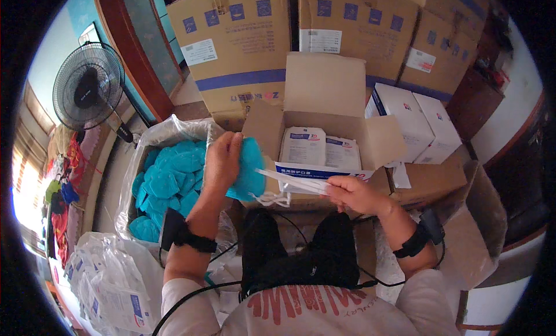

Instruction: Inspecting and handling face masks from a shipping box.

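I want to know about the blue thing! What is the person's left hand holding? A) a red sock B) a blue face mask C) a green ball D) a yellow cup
B: the left hand grips a blue face mask, while the right hand holds its white straps.

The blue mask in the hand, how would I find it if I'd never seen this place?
Find the open cardboard box in the middle. Just left of it, the left hand holds up the blue mask. The other blue masks lie heaped in the clear plastic bag further left; only this one has white straps stretched across to the right hand.
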